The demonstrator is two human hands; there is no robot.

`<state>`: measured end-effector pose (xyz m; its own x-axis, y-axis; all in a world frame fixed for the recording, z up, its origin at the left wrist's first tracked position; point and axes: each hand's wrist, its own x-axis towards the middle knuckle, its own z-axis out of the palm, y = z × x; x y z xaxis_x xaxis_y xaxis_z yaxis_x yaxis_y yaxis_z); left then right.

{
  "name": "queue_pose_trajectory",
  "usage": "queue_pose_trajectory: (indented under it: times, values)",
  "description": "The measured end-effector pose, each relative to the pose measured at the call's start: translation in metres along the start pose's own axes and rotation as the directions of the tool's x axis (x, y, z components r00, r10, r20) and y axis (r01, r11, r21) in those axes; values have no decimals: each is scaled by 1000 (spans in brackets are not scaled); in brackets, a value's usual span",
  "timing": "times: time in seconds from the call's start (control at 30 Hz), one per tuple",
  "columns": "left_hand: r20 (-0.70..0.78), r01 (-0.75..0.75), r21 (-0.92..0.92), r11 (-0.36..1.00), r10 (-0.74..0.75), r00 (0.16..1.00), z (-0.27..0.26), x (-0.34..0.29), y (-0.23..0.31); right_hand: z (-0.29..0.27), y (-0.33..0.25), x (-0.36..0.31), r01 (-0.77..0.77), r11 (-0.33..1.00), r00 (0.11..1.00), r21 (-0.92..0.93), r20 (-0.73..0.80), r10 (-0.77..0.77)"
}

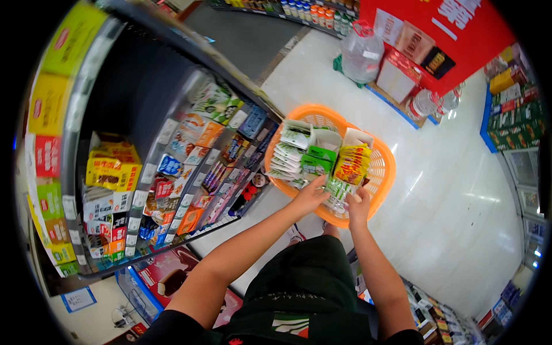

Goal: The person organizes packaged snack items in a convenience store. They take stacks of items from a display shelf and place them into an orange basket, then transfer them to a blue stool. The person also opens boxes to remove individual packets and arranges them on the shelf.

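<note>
A round orange plastic basket (pixel 388 172) sits in front of me, holding several small snack packs. My left hand (pixel 311 197) reaches into its near side, fingers and thumb closed at the left edge of green-and-white striped packets (pixel 339 188). At their right edge my right hand (pixel 359 206) has its fingers bent around them. Just beyond are a white display box of yellow-and-red packets (pixel 352 165) and a green-fronted carton (pixel 317 161). White-and-green packets (pixel 286 159) are stacked along the basket's left side. My fingers hide part of the striped packets.
A tiered snack shelf (pixel 190 155) stands close on my left, with yellow boxes (pixel 115 167) on it. Large clear water bottles (pixel 362 54) stand by a red display (pixel 443 34) at the far right. A shelf of green cartons (pixel 517 123) lies at the right. Pale shiny floor (pixel 443 190) lies between.
</note>
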<state>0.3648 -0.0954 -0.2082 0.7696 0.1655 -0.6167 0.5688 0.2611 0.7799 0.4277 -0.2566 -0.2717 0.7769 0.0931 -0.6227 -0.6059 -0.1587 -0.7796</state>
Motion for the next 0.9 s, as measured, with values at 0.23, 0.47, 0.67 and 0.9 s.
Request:
queue_pose_trajectory:
  times: [0.23, 0.47, 0.67, 0.9]
  values:
    - [-331, -231, -271, 934, 135, 934, -78, -110, 54, 101, -74, -106, 45, 989, 892, 140, 441, -103]
    - [-781, -666, -238, 707, 269, 564, -167, -231, 93, 229, -146, -205, 258, 959, 538, 116, 807, -242]
    - [-833, -715, -125, 688, 318, 452, -206, -303, 115, 323, -192, -264, 564, 819, 366, 106, 857, -363]
    - [-791, -681, -231, 694, 273, 547, -234, -316, 114, 397, -218, -280, 733, 679, 442, -43, 789, -427]
